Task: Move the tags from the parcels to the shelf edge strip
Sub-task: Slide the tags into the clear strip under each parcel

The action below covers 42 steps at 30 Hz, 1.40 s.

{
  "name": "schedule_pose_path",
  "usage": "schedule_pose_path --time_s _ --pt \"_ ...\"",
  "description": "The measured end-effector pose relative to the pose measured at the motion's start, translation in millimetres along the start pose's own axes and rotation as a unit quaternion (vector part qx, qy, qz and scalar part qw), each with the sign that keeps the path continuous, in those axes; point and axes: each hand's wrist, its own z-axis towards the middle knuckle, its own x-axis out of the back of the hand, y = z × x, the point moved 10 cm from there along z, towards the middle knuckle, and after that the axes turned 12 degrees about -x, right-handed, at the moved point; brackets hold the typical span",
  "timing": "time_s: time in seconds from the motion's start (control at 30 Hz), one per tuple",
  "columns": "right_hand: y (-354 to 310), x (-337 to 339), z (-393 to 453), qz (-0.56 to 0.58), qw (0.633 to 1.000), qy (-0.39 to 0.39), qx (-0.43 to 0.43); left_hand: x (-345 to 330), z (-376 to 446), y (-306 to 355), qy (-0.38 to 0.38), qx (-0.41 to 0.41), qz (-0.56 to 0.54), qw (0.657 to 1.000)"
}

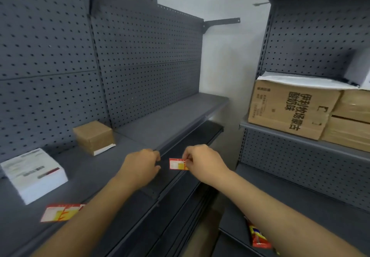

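My right hand (202,162) pinches a small red, white and yellow tag (177,164) by its right end, holding it against the dark shelf edge strip (172,152). My left hand (143,165) grips the strip just left of the tag, fingers curled over its top edge. A few more tags of the same kind (61,212) lie loose on the grey shelf (96,176) at the lower left. Two parcels stand on that shelf: a small brown carton (94,136) near the pegboard and a white box with a printed label (34,174) at the far left.
Grey pegboard (140,66) backs the shelf. A second rack to the right carries large brown cartons (290,112) under white wrapped items. Lower shelf tiers step down below the strip. A red packet (258,236) lies on a low shelf under my right forearm.
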Motion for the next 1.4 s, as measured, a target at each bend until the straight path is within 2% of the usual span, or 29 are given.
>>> schedule_pose_path --time_s 0.13,0.27,0.37,0.47,0.7,0.8,0.93,1.17,1.4 --pt "-7 -23 43 0.017 0.999 -0.032 0.032 -13 16 -24 -0.011 0.03 0.02 0.999" --pt "-28 -52 84 0.018 0.994 -0.062 0.092 -33 24 -61 -0.022 0.094 0.059 0.994" --pt "-44 -74 113 0.022 0.986 -0.095 0.133 -52 24 -81 -0.057 0.141 0.075 0.986" --pt "-61 -88 135 0.04 0.974 -0.125 0.182 -59 22 -92 -0.079 0.186 0.089 0.975" --pt "-100 -121 151 0.092 0.934 -0.19 0.287 -70 -3 -112 -0.058 0.301 0.056 0.95" --pt "-113 -130 153 0.114 0.924 -0.203 0.304 -53 -5 -100 0.018 0.288 0.069 0.955" --pt "-117 -137 157 0.165 0.917 -0.211 0.296 -62 -4 -94 0.049 0.279 0.076 0.956" --pt "-115 -143 165 0.19 0.907 -0.243 0.287 -89 -7 -96 0.014 0.306 0.072 0.949" --pt "-108 -146 169 0.211 0.899 -0.246 0.293 -98 0 -89 -0.027 0.299 0.096 0.949"
